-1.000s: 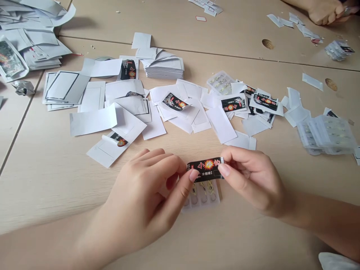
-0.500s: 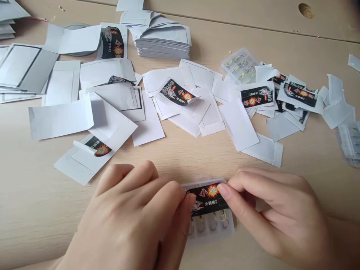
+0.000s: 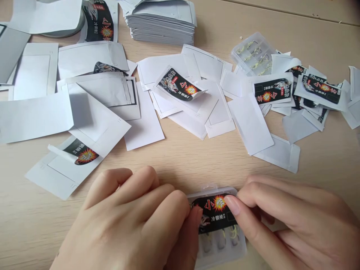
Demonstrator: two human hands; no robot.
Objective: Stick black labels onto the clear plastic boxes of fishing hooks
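A small clear plastic hook box [image 3: 222, 245] lies on the wooden table [image 3: 197, 161] at the bottom centre. Across its top sits a black label sticker [image 3: 215, 213] with red and white print. My left hand [image 3: 135, 221] curls over the box's left end, fingertips pressed on the sticker's left edge. My right hand [image 3: 284, 221] comes in from the right, its fingers pinched on the sticker's right edge. Both hands rest low on the table. Yellowish hooks show through the box below the sticker.
White backing papers [image 3: 92, 123] litter the table's middle, some with black stickers [image 3: 180, 88] still on them. A neat paper stack [image 3: 161, 22] stands at the back. Another clear hook box [image 3: 253, 52] and more stickers [image 3: 271, 92] lie back right.
The sticker, first held above the box between both hands, now lies pressed on the box. The view has moved closer and lower; both hands have settled onto the table.
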